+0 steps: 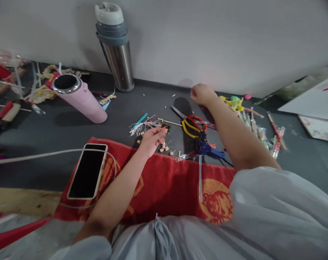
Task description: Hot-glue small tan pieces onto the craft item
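Note:
My left hand (152, 139) rests at the far edge of a red cloth (166, 184), fingers curled over small wooden bits (164, 146) and a small dark piece (165, 126) beside white tassel threads (138, 127). Whether it grips anything I cannot tell. My right hand (201, 94) reaches far forward near the wall, fingers closed; what it holds, if anything, is hidden. Under that forearm lie scissors with yellow and red handles (192, 124) and a blue glue gun (207, 148) with a clear stick (200, 177).
A pink tumbler (79, 95) lies on its side at left. A steel flask (115, 47) stands by the wall. A phone (88, 170) with a white cable lies on the cloth. Tubes and pens (261, 131) spread at right, craft clutter (12, 86) at far left.

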`<state>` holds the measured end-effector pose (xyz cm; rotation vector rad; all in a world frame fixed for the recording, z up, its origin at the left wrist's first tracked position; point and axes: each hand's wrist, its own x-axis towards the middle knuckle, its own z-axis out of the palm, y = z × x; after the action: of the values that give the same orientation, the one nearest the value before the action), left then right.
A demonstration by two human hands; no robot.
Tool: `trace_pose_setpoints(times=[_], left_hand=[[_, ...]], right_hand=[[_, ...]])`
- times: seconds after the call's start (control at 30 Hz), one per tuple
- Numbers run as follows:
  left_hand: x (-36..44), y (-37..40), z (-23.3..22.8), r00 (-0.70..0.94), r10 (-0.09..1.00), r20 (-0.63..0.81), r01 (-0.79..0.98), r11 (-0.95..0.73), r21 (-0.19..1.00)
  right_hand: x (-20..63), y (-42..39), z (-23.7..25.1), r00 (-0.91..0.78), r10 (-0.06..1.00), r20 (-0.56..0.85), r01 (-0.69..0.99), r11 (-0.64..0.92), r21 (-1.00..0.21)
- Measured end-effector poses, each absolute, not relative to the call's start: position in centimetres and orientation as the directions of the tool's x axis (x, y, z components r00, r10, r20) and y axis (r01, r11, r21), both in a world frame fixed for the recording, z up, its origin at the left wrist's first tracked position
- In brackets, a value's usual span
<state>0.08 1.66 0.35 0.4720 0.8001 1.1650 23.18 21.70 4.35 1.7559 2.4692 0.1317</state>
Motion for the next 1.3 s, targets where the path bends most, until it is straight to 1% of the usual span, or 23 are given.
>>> trace_pose_setpoints(times=[0.07,0.13,0.17,0.23,0.27,0.33,0.4,0.5,0.7,0.83,0.97,1.13,1.3], left_hand=[[0.0,1.6,0.3,0.191,0.934,-0.301,-0.614,0.353,0.706],[0.0,1.6,0.2,0.196,0.939,-0.283,-0.612,0.343,0.713],[0.1,1.6,0.2,0.194,0.94,-0.282,-0.607,0.341,0.718],[0.2,1.5,0.1,0.189,0.945,-0.265,-0.592,0.325,0.738],[0.3,1.5,0.1,0.197,0.948,-0.249,-0.581,0.317,0.749],[0.5,1.3,0.1,0.201,0.954,-0.224,-0.57,0.3,0.765],[0.7,1.2,0.2,0.213,0.956,-0.201,-0.54,0.287,0.792],[0.8,1.0,0.2,0.235,0.96,-0.151,-0.515,0.255,0.819],[0.9,0.9,-0.3,0.237,0.969,-0.064,-0.438,0.165,0.884],[1.0,1.1,-0.5,0.217,0.976,-0.026,-0.383,0.11,0.917],[1.0,1.2,-0.6,0.208,0.978,-0.019,-0.343,0.092,0.935],[1.0,1.3,-0.8,0.199,0.98,-0.029,-0.335,0.096,0.937],[0.9,1.4,-0.9,0.215,0.977,-0.014,-0.322,0.084,0.943]], right_hand=[[22.3,19.1,5.1,-0.343,0.932,0.116,0.932,0.353,-0.08],[21.2,15.3,5.3,-0.303,0.928,0.216,0.859,0.364,-0.359],[20.6,13.1,5.1,-0.281,0.93,0.239,0.779,0.366,-0.509],[19.3,8.6,4.2,-0.214,0.946,0.243,0.55,0.322,-0.771],[18.7,6.5,3.7,-0.204,0.954,0.22,0.42,0.288,-0.861],[17.5,2.8,2.5,-0.193,0.96,0.204,0.203,0.243,-0.949],[16.8,0.3,1.6,-0.15,0.966,0.21,0.079,0.223,-0.972],[16.3,-1.4,0.5,-0.105,0.964,0.243,0.022,0.246,-0.969],[16.5,-1.5,-0.9,-0.056,0.894,0.445,0.093,0.449,-0.889],[16.5,-1.3,-1.8,-0.073,0.865,0.496,0.131,0.501,-0.855],[16.3,-1.2,-2.2,-0.065,0.881,0.469,0.041,0.472,-0.881],[16.1,-1.0,-2.1,-0.079,0.929,0.362,-0.11,0.352,-0.929],[16.5,-0.7,-2.0,-0.081,0.949,0.304,-0.136,0.292,-0.947]])
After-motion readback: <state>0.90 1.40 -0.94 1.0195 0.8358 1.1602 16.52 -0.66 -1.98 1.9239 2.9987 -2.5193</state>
